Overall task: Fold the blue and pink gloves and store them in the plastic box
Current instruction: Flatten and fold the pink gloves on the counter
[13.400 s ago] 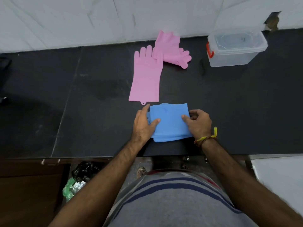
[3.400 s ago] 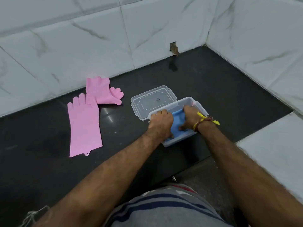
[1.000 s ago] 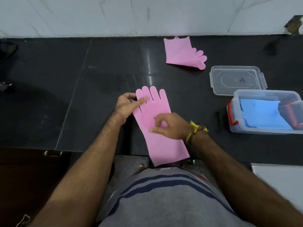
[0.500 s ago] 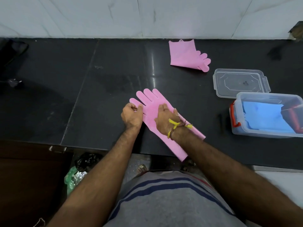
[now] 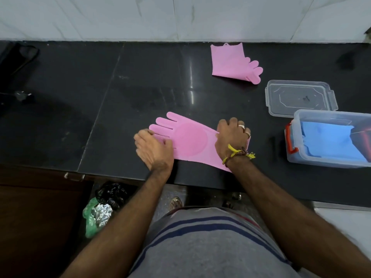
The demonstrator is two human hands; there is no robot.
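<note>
Pink silicone forms the glove (image 5: 188,140) laid flat near the front edge of the black worktop (image 5: 140,93), its finger end pointing left and away, its cuff end toward the right. A round textured patch is seen on its palm. The left hand (image 5: 153,150) is laid on the lower finger end, fingers (image 5: 167,142) spread flat and pressing it down, not closed round anything. The right hand (image 5: 232,137) is set on the cuff end, fingers (image 5: 244,130) curled down over the far edge; whether the edge is pinched cannot be told. A yellow thread band (image 5: 239,152) is worn at that wrist.

A second pink glove (image 5: 230,61), folded, is left near the back wall, well apart from the first. At the right, the clear plastic box (image 5: 325,163) is stood open with red clasps, and the folded blue gloves (image 5: 331,141) are held inside it. Its lid (image 5: 300,98) is laid just behind it, touching or nearly so. No writing can be read anywhere.

Bare worktop is left open to the left and behind the hands. White marbled tiles (image 5: 180,17) line the wall. Below the front edge, a dark wooden cabinet (image 5: 36,217) and crumpled bags (image 5: 100,209) on the floor are seen.
</note>
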